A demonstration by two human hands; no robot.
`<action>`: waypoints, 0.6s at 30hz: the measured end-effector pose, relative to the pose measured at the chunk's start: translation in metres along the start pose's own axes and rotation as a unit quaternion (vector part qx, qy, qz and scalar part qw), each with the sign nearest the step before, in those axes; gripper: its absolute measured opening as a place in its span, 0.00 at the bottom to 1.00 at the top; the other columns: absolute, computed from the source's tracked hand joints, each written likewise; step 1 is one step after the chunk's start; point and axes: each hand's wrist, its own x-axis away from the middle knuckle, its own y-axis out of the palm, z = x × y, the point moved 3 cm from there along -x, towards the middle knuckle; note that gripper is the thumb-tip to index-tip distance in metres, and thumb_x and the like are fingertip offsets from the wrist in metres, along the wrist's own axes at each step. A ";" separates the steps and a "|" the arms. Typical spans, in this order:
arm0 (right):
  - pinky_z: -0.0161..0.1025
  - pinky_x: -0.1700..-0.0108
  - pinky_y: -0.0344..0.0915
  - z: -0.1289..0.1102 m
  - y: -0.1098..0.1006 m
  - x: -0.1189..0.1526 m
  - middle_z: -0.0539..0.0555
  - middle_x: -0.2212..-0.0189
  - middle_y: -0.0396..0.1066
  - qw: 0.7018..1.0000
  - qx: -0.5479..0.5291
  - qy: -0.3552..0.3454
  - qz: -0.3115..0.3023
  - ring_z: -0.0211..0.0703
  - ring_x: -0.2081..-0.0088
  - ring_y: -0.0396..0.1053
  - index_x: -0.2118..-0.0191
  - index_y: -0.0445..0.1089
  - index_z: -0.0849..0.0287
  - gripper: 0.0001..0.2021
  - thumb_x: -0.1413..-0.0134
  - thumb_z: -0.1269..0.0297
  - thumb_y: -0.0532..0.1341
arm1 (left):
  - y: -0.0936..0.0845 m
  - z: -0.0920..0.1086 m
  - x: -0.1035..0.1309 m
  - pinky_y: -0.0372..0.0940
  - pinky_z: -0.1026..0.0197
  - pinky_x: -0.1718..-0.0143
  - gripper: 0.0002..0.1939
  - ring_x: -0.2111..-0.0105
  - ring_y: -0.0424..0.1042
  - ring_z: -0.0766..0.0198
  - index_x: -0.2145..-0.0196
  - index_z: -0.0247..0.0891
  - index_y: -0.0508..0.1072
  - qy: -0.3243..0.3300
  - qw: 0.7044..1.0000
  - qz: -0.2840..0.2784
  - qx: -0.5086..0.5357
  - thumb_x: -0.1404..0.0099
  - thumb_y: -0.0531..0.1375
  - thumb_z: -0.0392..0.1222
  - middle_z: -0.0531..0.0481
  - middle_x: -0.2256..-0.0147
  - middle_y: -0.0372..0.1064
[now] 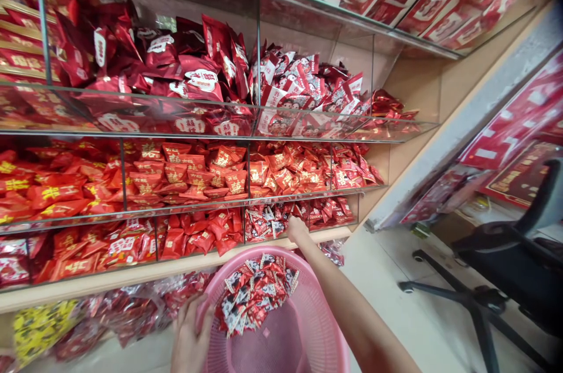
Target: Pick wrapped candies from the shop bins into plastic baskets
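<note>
A pink plastic basket is at the lower middle, with a heap of small red, white and black packets inside. My left hand holds the basket's left rim, fingers curled over it. Beyond the basket, my right hand reaches to the lowest shelf, at the front of a compartment of similar packets. Its fingers look closed, but their tips and anything in them are hidden.
Glass-fronted shelves with dividers hold red packets above and to the left. Bagged goods lie under the lowest shelf. A black wheeled chair stands on the tiled floor at right.
</note>
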 end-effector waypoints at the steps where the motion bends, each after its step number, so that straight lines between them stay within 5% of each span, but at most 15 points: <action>1: 0.37 0.64 0.63 0.000 0.000 -0.001 0.65 0.62 0.71 1.000 -0.004 0.006 -0.001 0.49 0.59 0.70 0.62 0.69 0.64 0.15 0.61 0.80 0.59 | 0.000 0.000 0.000 0.55 0.48 0.50 0.19 0.53 0.62 0.52 0.62 0.40 0.70 -0.001 1.000 0.000 0.002 0.46 0.52 0.54 0.45 0.57 0.66; 11: 0.31 0.70 0.61 0.019 0.010 -0.014 0.58 0.69 0.73 0.991 -0.107 0.065 0.034 0.41 0.67 0.71 0.62 0.69 0.61 0.11 0.55 0.70 0.58 | 0.000 0.003 0.001 0.55 0.47 0.49 0.19 0.53 0.62 0.52 0.63 0.40 0.70 -0.001 1.000 0.007 0.007 0.46 0.52 0.54 0.44 0.57 0.65; 18: 0.31 0.72 0.61 0.020 0.013 -0.014 0.52 0.80 0.70 0.983 -0.174 0.046 0.037 0.38 0.74 0.69 0.73 0.70 0.60 0.05 0.57 0.69 0.57 | 0.001 0.001 0.003 0.55 0.47 0.49 0.19 0.52 0.61 0.53 0.62 0.39 0.70 0.003 1.000 -0.004 0.003 0.44 0.52 0.54 0.44 0.56 0.64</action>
